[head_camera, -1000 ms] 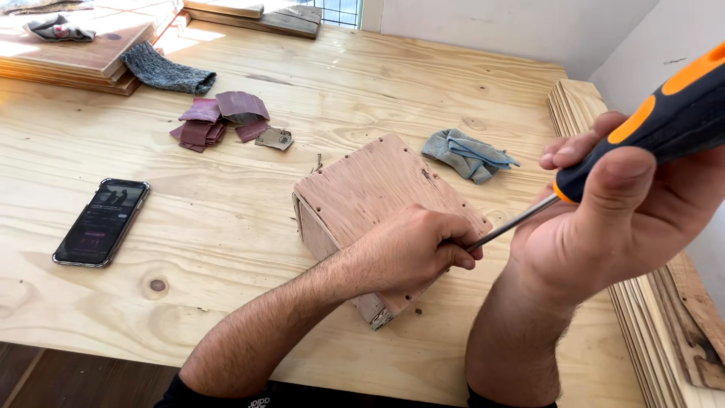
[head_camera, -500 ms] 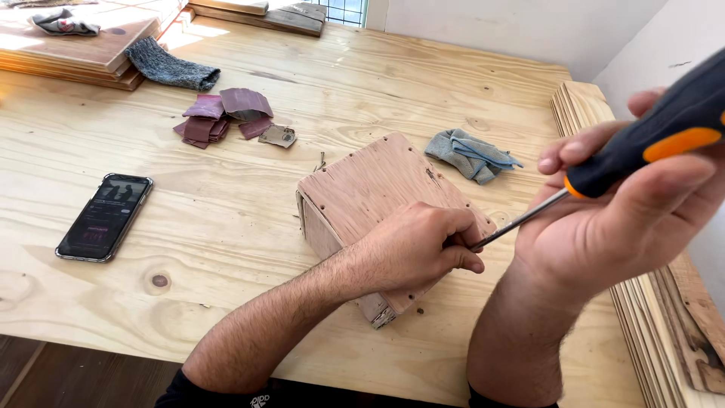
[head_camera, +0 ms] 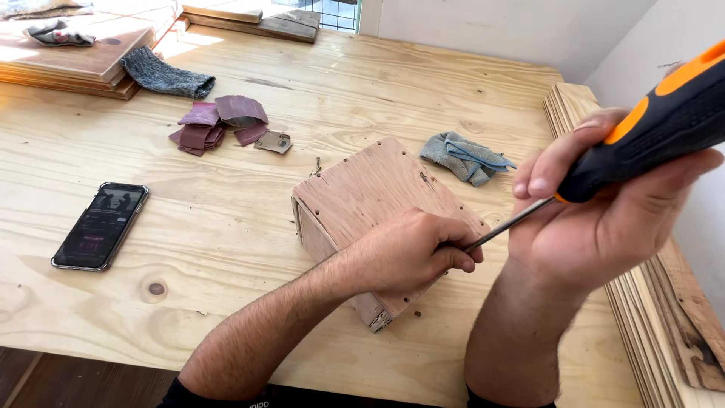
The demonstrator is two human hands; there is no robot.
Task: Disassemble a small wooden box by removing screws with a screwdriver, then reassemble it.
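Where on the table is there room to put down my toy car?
Bare wood lies between the phone and the wooden box, and across the far middle of the table behind the blue-grey cloth. It is crowded at the box, where the left hand and the right hand with the screwdriver meet, and around the sandpaper pieces.

Plenty of bare table [head_camera: 226,227] is left between the phone [head_camera: 100,225] and the wooden box [head_camera: 377,208], so a pass is easily made there. Behind the box, the way is narrowed by sandpaper scraps [head_camera: 219,123] and a grey rag [head_camera: 466,156]. The right edge is blocked by stacked boards [head_camera: 664,317].
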